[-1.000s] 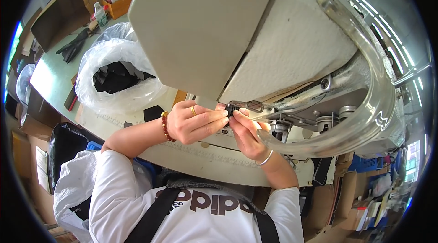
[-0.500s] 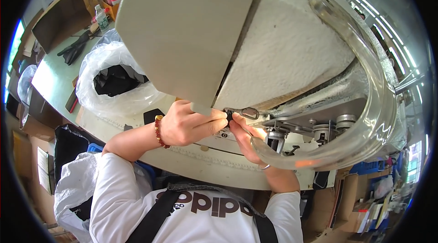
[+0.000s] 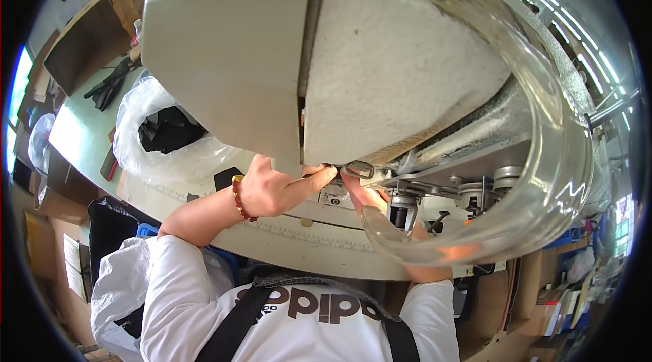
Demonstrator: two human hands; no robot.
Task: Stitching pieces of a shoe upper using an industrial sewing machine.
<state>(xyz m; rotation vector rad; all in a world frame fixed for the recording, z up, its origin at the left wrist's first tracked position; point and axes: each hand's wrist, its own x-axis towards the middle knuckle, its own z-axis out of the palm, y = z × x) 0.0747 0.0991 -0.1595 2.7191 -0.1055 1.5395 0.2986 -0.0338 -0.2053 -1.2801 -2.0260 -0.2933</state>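
Observation:
My left hand (image 3: 268, 189), with a red beaded bracelet (image 3: 239, 197) at the wrist, is at the lower edge of a pale sewing machine head (image 3: 231, 63). Its fingers are closed, tips meeting under the machine; what they pinch is hidden. Opposite it my right hand (image 3: 360, 192) reaches up, fingertips close to the left ones, partly covered by an oval metal loop (image 3: 358, 170) and a clear curved plastic guard (image 3: 543, 178). Its fingers look drawn together, but what is between them does not show. Below the hands is a small metal plate (image 3: 331, 199) on the machine.
On the left of the pale table (image 3: 299, 243) stands a clear plastic bag (image 3: 129, 134) with black pieces (image 3: 170, 130) inside. Farther back are a black glove-like item (image 3: 109, 87) and a cardboard box (image 3: 88, 43). Metal tension parts (image 3: 404, 209) sit right of my hands.
The view has shifted, and the machine head covers more of my fingertips. The small black piece seen between my fingers before is now mostly hidden. Both hands stay close together.

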